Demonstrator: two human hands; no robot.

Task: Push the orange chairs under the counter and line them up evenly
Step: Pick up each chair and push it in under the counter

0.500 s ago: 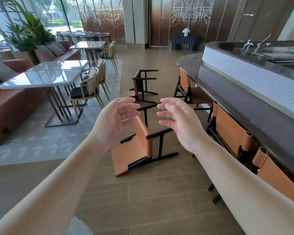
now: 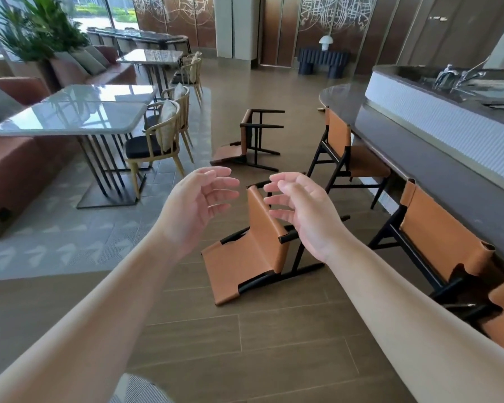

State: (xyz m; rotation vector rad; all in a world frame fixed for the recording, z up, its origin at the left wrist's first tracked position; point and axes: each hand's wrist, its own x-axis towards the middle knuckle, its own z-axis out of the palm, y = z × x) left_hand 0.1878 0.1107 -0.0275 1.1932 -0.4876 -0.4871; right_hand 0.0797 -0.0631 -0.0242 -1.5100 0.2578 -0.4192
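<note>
Both hands remain raised, unchanged: left hand (image 2: 198, 207) and right hand (image 2: 300, 216) spread, empty. Nearest orange chair (image 2: 245, 257) lies tipped on wood floor (image 2: 245, 344) (beside counter (image 2: 437, 158)).

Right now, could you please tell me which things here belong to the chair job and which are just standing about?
For the job:
near tipped chair
far tipped chair
upright chairs at the counter
counter

Standing about:
glass table
wooden chairs
sofa
plants
lamp
</note>
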